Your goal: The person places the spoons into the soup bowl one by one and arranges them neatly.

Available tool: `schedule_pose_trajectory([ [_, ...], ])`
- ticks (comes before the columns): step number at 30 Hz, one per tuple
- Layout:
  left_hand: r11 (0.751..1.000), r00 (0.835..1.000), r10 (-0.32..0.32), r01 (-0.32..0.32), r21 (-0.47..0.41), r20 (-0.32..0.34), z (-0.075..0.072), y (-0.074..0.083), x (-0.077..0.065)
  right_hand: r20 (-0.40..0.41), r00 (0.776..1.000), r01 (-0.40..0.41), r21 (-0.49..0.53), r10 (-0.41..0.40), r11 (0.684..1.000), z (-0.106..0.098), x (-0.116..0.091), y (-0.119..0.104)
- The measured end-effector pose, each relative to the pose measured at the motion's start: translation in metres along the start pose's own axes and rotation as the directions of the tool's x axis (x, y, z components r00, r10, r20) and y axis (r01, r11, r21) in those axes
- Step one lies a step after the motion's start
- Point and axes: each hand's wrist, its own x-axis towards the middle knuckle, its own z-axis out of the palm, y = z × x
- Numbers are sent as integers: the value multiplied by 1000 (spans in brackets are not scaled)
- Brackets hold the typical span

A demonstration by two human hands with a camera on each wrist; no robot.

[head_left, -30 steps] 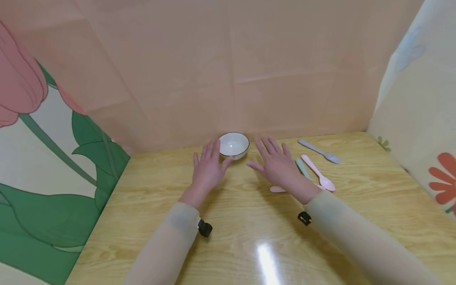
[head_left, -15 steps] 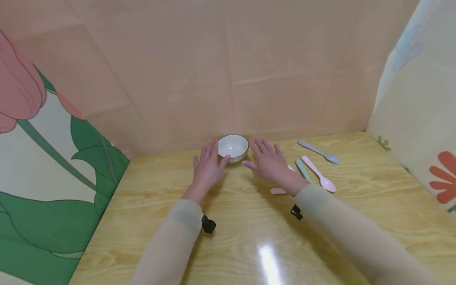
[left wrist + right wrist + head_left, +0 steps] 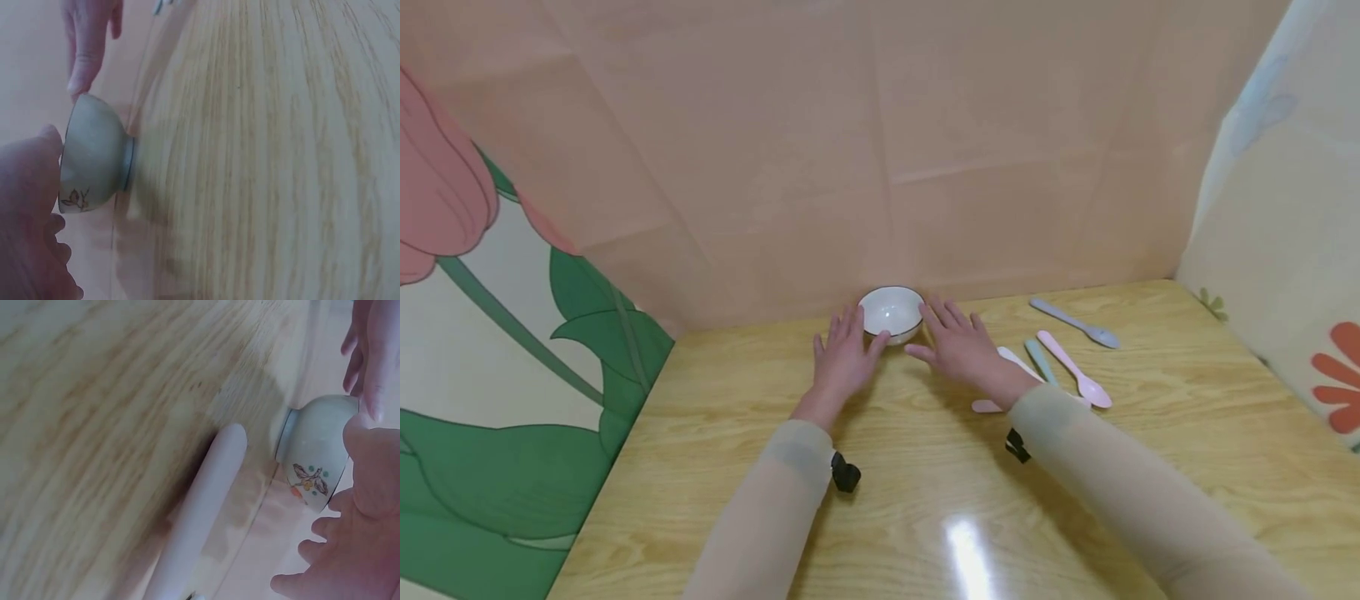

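Observation:
A white bowl [image 3: 891, 310] with a dark rim stands upright at the back of the table; the wrist views show a painted sprig on its outer wall and a narrow foot. My left hand [image 3: 842, 360] is at the bowl's left side, fingers spread and fairly straight, thumb overlapping the near rim. On the other side, my right hand [image 3: 962, 354] reaches in with spread fingers, fingertips right at the rim. Neither hand curls round the bowl [image 3: 97, 147]. In the right wrist view, a pale pink handle [image 3: 200, 512] lies on the table below my right hand.
Right of the bowl lie several spoons: a grey-blue spoon [image 3: 1075, 322], a pink spoon [image 3: 1077, 372], a green handle [image 3: 1041, 362] and a white handle [image 3: 1018, 361], partly behind my right forearm. A pinkish backdrop [image 3: 760, 208] rises directly behind the bowl.
My right hand has moved left, up to the bowl's right side, uncovering more of the spoons. My left hand has shifted slightly right. The bowl stays by the backdrop.

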Motion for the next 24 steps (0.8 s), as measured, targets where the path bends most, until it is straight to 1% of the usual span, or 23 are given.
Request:
schedule_pose_trajectory([
  [5, 1000, 1000, -4, 4, 1, -5, 4, -2, 0, 5, 1000, 13, 17, -13, 1000, 1, 2, 0],
  [6, 1000, 1000, -5, 5, 1, -7, 4, -2, 0, 10, 1000, 9, 14, -9, 1000, -2, 1, -3],
  [11, 1000, 1000, -2, 2, -10, -7, 5, -2, -1, 13, 1000, 9, 18, -10, 1000, -4, 1, -7],
  [19, 1000, 1000, 2, -2, 4, 0, 6, -2, -4, 19, 1000, 18, 12, -19, 1000, -4, 1, -4],
  [24, 1000, 1000, 10, -10, -10, 1, 5, -2, -7, 30, 999, 35, 10, -36, 999, -5, -3, -1],
])
